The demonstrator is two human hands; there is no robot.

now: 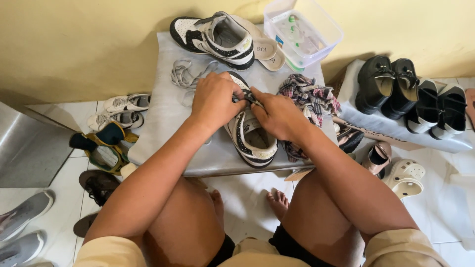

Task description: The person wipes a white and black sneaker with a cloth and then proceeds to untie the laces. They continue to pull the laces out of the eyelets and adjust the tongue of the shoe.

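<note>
the black-and-white sneaker is lying near the front edge of the desk, roughly at its middle, its toe pointing toward the back edge and its open heel toward the person. the left hand is resting over the toe end, its fingers curling down and closing on the front of the upper. the right hand is coming in from the other side, its fingers pinching shut on something dark at the lacing area; whether that is a lace or the tongue, i cannot tell. both hands are touching the shoe, almost meeting above it.

the sneaker is showing a white upper with black perforated panels and a black-and-white striped sole, with a pale lining inside the opening. its matching sneaker is lying on its side at the back edge of the desk. a loose grey lace is lying just beyond the left hand, and a plaid cloth is bunching up toward the right edge, just beside the right hand.
</note>
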